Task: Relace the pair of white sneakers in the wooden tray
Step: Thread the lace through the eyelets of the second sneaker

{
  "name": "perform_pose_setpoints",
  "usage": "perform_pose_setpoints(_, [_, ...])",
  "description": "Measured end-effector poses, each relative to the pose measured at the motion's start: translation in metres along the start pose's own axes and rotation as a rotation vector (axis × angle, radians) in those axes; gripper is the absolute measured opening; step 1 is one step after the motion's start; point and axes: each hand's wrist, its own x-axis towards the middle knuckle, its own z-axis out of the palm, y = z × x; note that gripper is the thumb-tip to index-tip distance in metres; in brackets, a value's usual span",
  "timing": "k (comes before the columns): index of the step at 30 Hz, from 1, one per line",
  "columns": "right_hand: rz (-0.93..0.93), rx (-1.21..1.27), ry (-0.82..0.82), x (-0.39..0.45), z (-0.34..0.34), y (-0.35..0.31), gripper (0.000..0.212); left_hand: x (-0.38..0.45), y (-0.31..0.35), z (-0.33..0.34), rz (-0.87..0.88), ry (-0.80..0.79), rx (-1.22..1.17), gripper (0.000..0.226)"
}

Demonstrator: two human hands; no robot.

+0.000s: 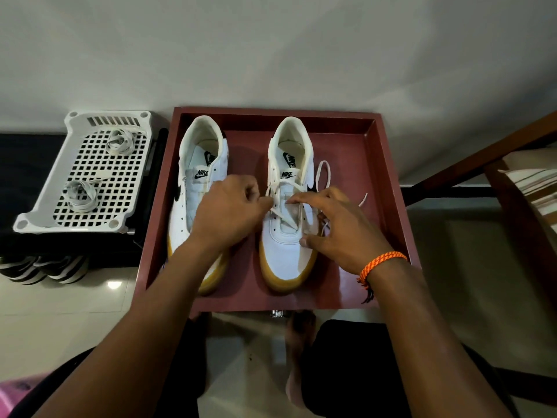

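A pale glossy tiled floor (75,312) runs under everything, meeting a plain white wall (271,49) behind. The reddish wooden tray (388,176) stands raised in front of the wall (what carries it is hidden), and part of a dark wooden frame (470,164) with striped fabric (530,182) shows at the right edge.

Two white sneakers with tan soles stand side by side in the tray, toes toward the person. The left sneaker (193,194) has no lace and bare eyelets; its tongue tag and insole both read "NIKE" beside a black swoosh. The right sneaker (286,245) bears the same "NIKE" tag and insole print, and a white lace (322,173) crosses its eyelets, its loose ends trailing onto the tray floor at the right.

The left hand (229,212) reaches across, its grip pinched on the lace at the shoe's left eyelet row. The right hand (340,224), an orange braided band (382,262) on its wrist, has fingertips pressed on the lace over the tongue and its thumb on the toe box.

Left of the tray, a white perforated plastic basket (81,212) sits on a dark surface with two coiled laces (99,167) in it.
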Motion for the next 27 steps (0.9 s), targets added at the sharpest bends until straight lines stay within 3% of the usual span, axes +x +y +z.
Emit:
perform_pose_setpoints(1, [0.001, 0.004, -0.002, 0.0, 0.0, 0.001, 0.077, 0.0, 0.0, 0.002, 0.091, 0.09, 0.107, 0.032])
perform_pose_setpoints(3, [0.009, 0.007, -0.008, 0.001, -0.001, 0.001, 0.077, 0.0, 0.002, 0.007, 0.203, 0.11, 0.056, 0.029])
perform_pose_setpoints(6, [0.003, 0.005, -0.007, 0.001, -0.001, 0.002, 0.079, -0.005, 0.008, 0.015, 0.28, -0.098, 0.099, 0.006])
perform_pose_setpoints(7, [0.002, 0.002, -0.007, 0.001, -0.001, 0.002, 0.079, -0.007, 0.007, 0.018, 0.3, -0.139, 0.192, 0.012])
perform_pose_setpoints(9, [-0.002, -0.013, -0.004, 0.002, -0.001, 0.001, 0.077, -0.011, 0.005, 0.024, 0.274, -0.184, 0.326, 0.018])
perform_pose_setpoints(14, [-0.008, -0.091, -0.017, 0.003, 0.0, 0.0, 0.071, -0.006, 0.005, 0.029, 0.26, -0.139, 0.372, 0.011])
perform_pose_setpoints(22, [0.0, -0.079, 0.009, 0.006, 0.003, 0.001, 0.048, 0.005, 0.0, 0.004, 0.19, -0.052, 0.019, 0.013])
perform_pose_setpoints(27, [-0.009, -0.061, 0.008, 0.004, 0.004, -0.001, 0.048, 0.007, -0.003, 0.001, 0.207, 0.1, 0.093, 0.016])
